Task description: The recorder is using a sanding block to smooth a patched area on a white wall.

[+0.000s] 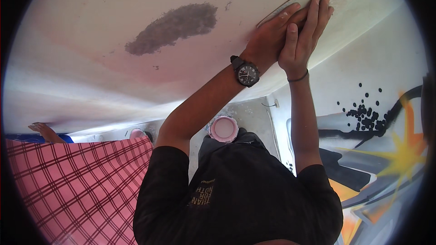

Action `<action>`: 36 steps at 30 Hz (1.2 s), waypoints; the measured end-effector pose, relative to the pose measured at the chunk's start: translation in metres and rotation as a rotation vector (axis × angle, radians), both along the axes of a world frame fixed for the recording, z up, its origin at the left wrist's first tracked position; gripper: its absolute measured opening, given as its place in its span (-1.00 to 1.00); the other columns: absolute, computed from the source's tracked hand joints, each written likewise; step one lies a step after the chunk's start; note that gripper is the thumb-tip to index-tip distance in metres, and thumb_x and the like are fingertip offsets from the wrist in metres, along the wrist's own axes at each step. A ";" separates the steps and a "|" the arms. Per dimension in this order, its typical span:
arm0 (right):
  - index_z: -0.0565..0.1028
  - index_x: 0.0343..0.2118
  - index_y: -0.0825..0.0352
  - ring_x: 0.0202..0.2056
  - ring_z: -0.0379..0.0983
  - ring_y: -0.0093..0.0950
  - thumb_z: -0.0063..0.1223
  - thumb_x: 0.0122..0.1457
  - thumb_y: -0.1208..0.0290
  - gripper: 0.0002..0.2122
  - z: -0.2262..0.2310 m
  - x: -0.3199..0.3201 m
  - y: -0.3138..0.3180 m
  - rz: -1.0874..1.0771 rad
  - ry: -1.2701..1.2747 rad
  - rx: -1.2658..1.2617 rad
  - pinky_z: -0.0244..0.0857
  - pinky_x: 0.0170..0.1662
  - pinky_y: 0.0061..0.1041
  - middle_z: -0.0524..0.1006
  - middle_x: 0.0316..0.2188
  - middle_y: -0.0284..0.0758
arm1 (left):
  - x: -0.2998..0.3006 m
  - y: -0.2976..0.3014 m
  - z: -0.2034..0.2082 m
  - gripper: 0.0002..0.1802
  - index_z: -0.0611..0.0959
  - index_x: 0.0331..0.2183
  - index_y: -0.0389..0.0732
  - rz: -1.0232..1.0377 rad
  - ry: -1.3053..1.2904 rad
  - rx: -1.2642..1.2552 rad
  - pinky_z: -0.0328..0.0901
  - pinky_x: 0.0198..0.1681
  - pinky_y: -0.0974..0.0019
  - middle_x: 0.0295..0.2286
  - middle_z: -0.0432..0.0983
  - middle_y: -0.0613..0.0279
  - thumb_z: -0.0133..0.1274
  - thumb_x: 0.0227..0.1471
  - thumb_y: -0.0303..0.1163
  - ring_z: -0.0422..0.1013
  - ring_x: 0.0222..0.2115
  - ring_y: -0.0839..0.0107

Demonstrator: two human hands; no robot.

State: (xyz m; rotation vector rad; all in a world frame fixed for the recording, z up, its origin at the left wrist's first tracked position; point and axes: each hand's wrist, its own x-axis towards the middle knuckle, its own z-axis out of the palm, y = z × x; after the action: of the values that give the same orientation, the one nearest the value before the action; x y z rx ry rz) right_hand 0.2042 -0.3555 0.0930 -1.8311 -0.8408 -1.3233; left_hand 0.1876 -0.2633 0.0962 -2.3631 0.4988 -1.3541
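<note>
High on the pale wall (181, 72), my left hand (268, 36), with a black watch (247, 74) on its wrist, presses on a thin pale sheet with a brown edge (290, 1), which looks like sandpaper. The sheet's edge bows outward beyond my fingers, and part of it is hidden under the hand. Across the left hand's fingers lies my right hand (304, 45), its own fingers stretched out and a dark band at the wrist. To the left of both hands, the wall has a rough grey patch (175, 27) with small chips around it.
A pink-rimmed bucket (223, 128) stands on the floor (247, 112) by my legs; a smaller pink container (137, 133) is farther left. Close on my left is a pink plaid cloth (81, 177), with another person's hand (45, 131) beyond. A painted side wall (359, 154) rises on my right.
</note>
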 end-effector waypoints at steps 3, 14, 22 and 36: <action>0.06 0.24 0.52 0.31 -0.22 0.06 -0.34 0.30 0.19 -0.43 -0.010 -0.005 0.008 -0.038 0.012 0.003 -0.38 0.31 0.01 -0.05 0.29 0.07 | -0.001 0.007 -0.011 -0.43 0.22 0.21 -0.12 0.056 -0.047 0.039 -0.30 0.34 0.34 0.26 0.00 0.34 -0.21 0.16 -0.29 -0.09 0.26 0.58; -0.04 0.28 0.50 0.34 -0.36 0.03 -0.39 0.29 0.21 -0.41 -0.047 -0.025 0.041 -0.033 0.118 0.004 -0.47 0.32 -0.02 -0.15 0.32 0.04 | -0.022 0.041 -0.046 -0.40 0.22 0.22 -0.08 0.128 -0.094 0.054 -0.31 0.35 0.34 0.27 -0.01 0.39 -0.22 0.13 -0.27 -0.11 0.27 0.61; -0.07 0.27 0.53 0.33 -0.37 0.05 -0.40 0.28 0.20 -0.39 -0.077 -0.046 0.086 -0.021 0.168 -0.022 -0.50 0.32 0.01 -0.19 0.32 0.07 | -0.040 0.085 -0.089 -0.40 0.22 0.22 -0.02 0.049 0.018 -0.039 -0.29 0.34 0.36 0.26 0.01 0.46 -0.21 0.13 -0.24 -0.12 0.26 0.64; -0.06 0.26 0.58 0.32 -0.34 0.09 -0.39 0.28 0.15 -0.36 -0.118 -0.088 0.171 -0.005 0.176 -0.075 -0.50 0.30 0.06 -0.18 0.30 0.16 | -0.088 0.177 -0.121 -0.45 0.24 0.20 -0.02 0.186 0.117 0.061 -0.26 0.33 0.42 0.24 0.06 0.45 -0.23 0.17 -0.26 -0.08 0.25 0.66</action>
State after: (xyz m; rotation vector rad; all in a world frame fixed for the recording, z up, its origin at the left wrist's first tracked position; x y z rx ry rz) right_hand 0.1164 -0.1846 -0.0249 -1.9770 -0.8006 -1.1274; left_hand 0.0995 -0.0865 -0.0249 -2.3824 0.3375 -1.1086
